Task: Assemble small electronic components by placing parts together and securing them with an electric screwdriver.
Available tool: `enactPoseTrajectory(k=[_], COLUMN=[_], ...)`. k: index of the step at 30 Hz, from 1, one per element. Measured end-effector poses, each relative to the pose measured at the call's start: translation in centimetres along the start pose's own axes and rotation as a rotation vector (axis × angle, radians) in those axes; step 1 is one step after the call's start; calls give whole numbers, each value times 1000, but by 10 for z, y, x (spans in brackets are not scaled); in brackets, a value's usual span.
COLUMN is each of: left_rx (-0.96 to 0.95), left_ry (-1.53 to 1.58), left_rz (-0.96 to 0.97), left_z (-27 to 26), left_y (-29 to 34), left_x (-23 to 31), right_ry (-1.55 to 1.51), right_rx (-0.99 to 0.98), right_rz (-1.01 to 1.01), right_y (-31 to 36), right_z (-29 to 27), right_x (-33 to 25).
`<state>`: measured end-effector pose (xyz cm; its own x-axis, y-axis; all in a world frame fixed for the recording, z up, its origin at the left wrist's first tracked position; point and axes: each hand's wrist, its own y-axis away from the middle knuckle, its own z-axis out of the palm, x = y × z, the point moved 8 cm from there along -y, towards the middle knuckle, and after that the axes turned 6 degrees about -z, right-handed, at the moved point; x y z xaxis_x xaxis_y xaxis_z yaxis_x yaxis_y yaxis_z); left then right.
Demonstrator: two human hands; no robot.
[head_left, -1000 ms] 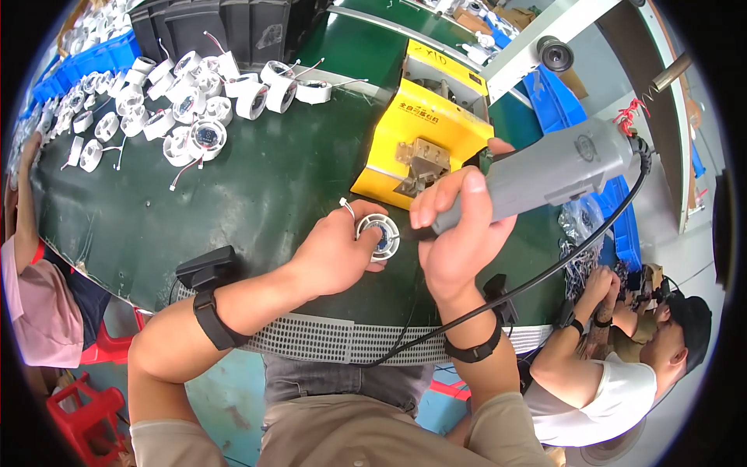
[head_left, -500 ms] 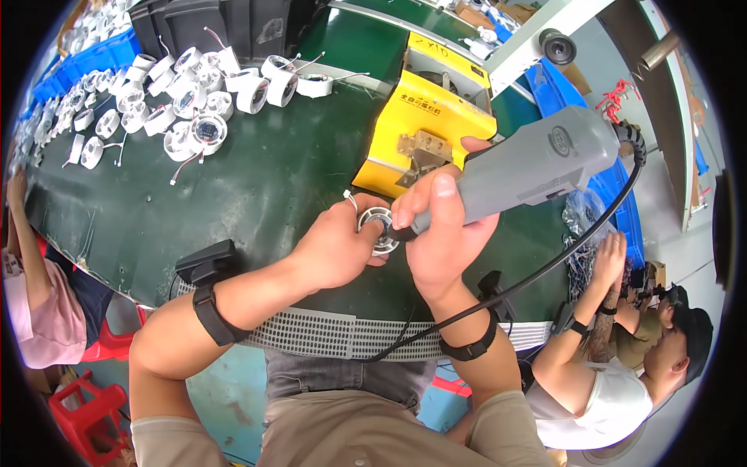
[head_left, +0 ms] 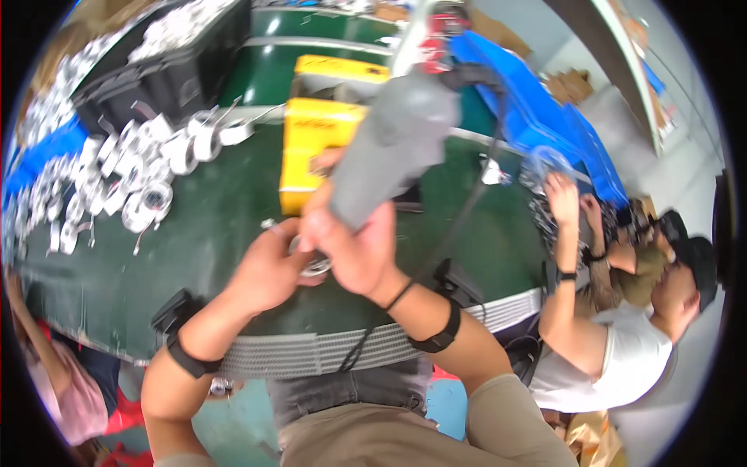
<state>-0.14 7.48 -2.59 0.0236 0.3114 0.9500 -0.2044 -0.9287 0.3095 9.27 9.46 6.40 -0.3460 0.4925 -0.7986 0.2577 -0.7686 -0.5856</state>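
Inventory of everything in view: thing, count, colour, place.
Power tool: 1, grey, held, centre
Cable: 1, black, trailing from tool
Held round part: 1, white, mostly hidden, centre
Loose round parts: many, white, heaped left
Workbench: 1, green, across middle
Perforated strip: 1, grey, near edge
Boxy fixtures: 2, black, near edge
Crate: 1, black, upper left
Boxy machine: 1, yellow, behind tool
Bins: at least 2, blue, far left and right
Bag: at least 1, clear, right
Stools: at least 1, red, lower left
Co-workers: at least 3, pink, white, olive clothing, sides
Straps: 2, black, own forearms
Left grip: 1, bare, on held part
Right grip: 1, bare, around tool
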Motion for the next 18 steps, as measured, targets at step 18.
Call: enactPoseTrajectory(k=[18], left_rx=[633], left_ry=[-1111], left_rz=[222], left_z=[-178], left_y=[18], left_x=[36], right_ry=[1876], right_rx=[480], right_rz=[521], right_y=[22], right_z=[-347], right_x=[-8])
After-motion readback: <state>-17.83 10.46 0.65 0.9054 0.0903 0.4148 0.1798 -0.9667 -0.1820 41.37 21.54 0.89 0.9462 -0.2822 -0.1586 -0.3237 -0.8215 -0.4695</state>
